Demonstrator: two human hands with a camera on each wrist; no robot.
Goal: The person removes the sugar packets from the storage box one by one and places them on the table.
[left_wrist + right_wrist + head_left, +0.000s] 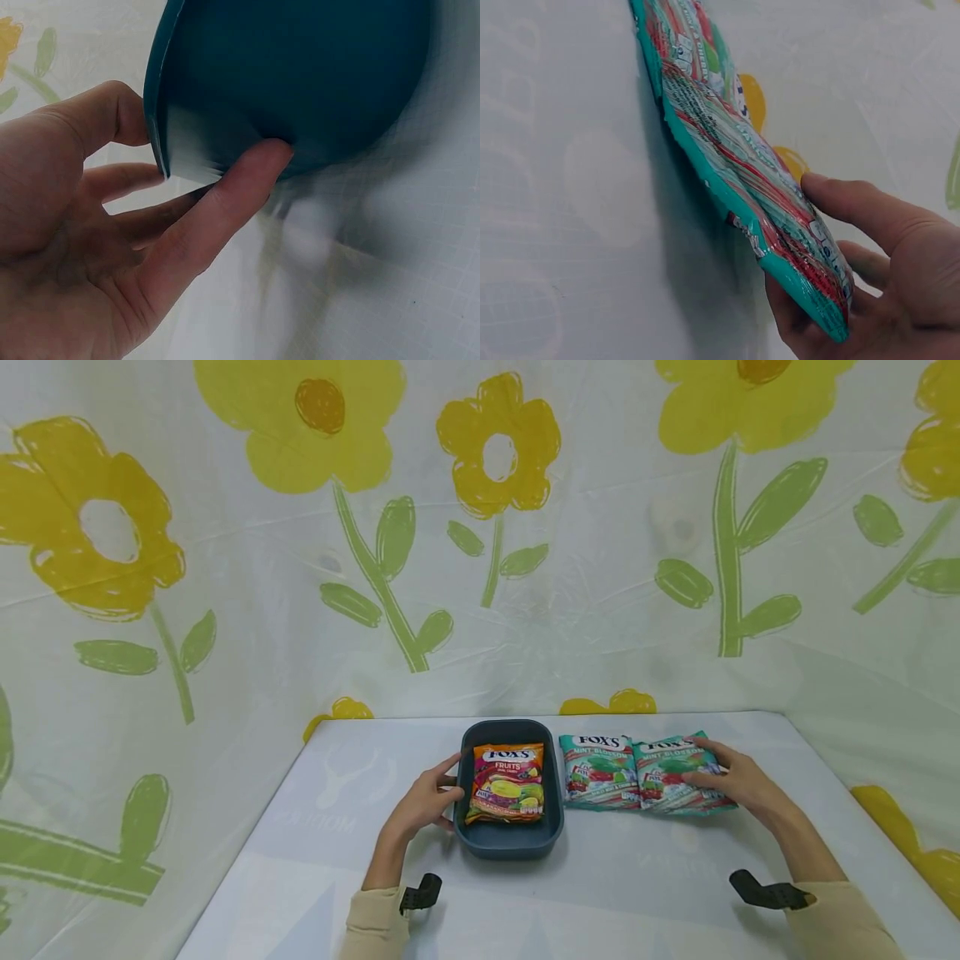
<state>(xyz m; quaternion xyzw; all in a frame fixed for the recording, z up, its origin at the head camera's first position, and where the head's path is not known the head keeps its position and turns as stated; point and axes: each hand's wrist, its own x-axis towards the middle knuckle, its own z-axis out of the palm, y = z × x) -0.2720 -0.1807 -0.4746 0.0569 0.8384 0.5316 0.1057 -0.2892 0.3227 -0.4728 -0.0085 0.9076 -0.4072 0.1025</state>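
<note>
On the white desk (637, 885), toward its far edge, one orange candy bag (507, 785) lies inside the dark tub (513, 850). Just to the right come two mint candy bags, the inner one (598, 777) and the outer one (663, 781), which touch each other. The right hand (738, 781) grasps the outer one at its right end, thumb on the printed face and fingers beneath. The left hand (423, 797) rests its loosely spread fingers against the left wall of the tub, without clenching.

I judge that the step in hand is handling the outer bag while the tub is steadied; whether it is being picked up or laid down, I cannot tell. Either way, the next move calls for clearing the inner bag and the tub's raised rim. Free room is widest at the near side; behind, the flowered curtain (585, 635) stands close.
</note>
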